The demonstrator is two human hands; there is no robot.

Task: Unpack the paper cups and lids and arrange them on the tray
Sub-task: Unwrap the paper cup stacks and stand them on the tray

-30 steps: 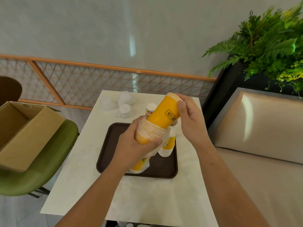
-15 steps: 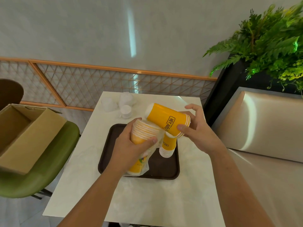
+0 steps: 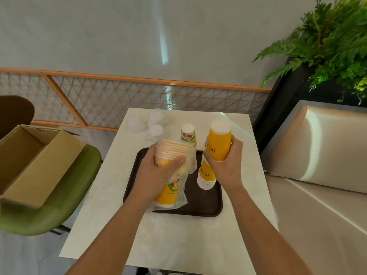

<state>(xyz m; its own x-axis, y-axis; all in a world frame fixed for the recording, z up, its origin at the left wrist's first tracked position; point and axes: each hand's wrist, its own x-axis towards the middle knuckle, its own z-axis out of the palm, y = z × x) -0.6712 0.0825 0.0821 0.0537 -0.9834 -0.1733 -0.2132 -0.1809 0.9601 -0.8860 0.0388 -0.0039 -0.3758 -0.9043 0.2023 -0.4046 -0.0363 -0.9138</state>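
Pale marble tabletop (image 3: 178, 245) carried a dark brown tray (image 3: 198, 203) in its middle, and both hands worked above it, apart from each other. The left hand (image 3: 158, 173) was wrapped round a stack of yellow paper cups (image 3: 170, 153), rims up, with a loose clear plastic sleeve (image 3: 181, 197) hanging about its lower part over the near-left of the tray. The right hand (image 3: 224, 167) gripped a single yellow cup (image 3: 219, 143) from the side, held bottom up above the tray's far-right edge. Just beneath that hand another yellow cup (image 3: 206, 178) sat on the tray, its white end toward the person. A printed cup (image 3: 188, 133) stood bottom up just beyond the stack. White lids (image 3: 153, 122) in clear wrapping lay at the far-left corner of the tabletop. To the left an open cardboard box (image 3: 35, 161) rested on a green chair (image 3: 65, 195); to the right were a cream padded bench (image 3: 317, 151) and a fern (image 3: 327, 40), with a lattice panel (image 3: 119, 102) along the wall behind.
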